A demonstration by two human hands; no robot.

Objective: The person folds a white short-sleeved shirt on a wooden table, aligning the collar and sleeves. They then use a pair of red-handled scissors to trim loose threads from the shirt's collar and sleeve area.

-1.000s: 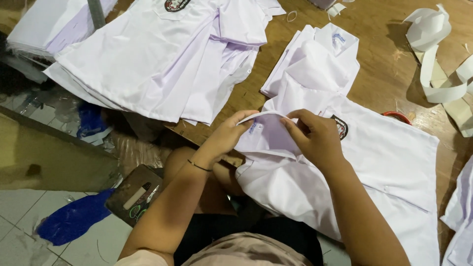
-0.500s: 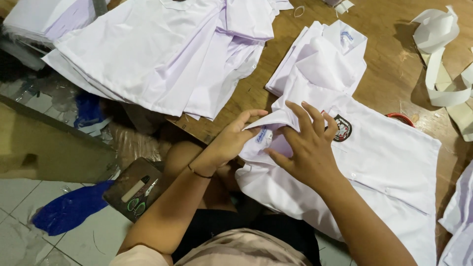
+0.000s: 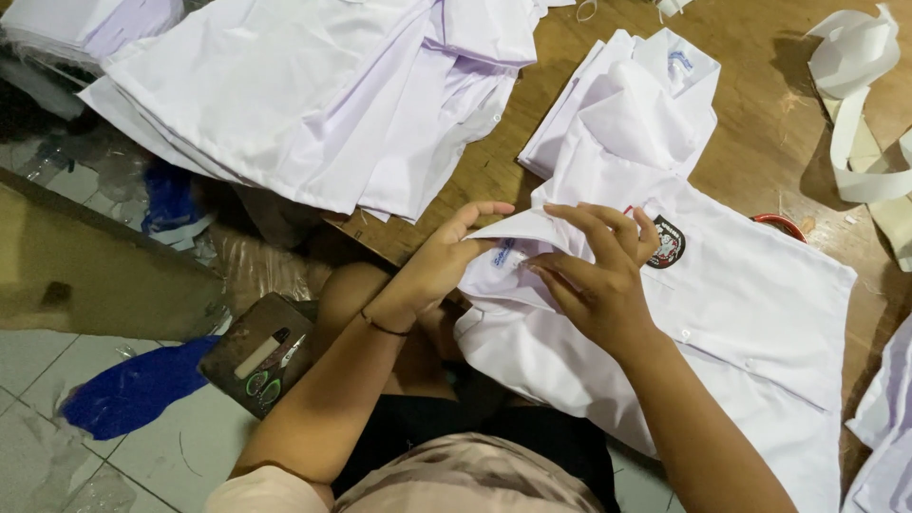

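Note:
A white shirt point(image 3: 741, 313) with a dark round badge point(image 3: 668, 244) on its chest pocket lies on the wooden table point(image 3: 760, 114) in front of me. My left hand point(image 3: 446, 261) pinches the shirt's collar point(image 3: 518, 231) at its left end. My right hand point(image 3: 598, 275) presses its spread fingers on the collar from the right and holds the fold. A thin dark band circles my left wrist.
A big pile of white shirts point(image 3: 313, 85) covers the table's upper left, and a second folded shirt point(image 3: 636, 104) lies behind mine. White cloth strips point(image 3: 855, 114) curl at the right. Below the table lie a brown board with scissors point(image 3: 261, 356) and a blue bag point(image 3: 133, 389).
My right hand has shifted from gripping the collar's top edge to laying its fingers flat over it. The collar is folded lower onto the shirt.

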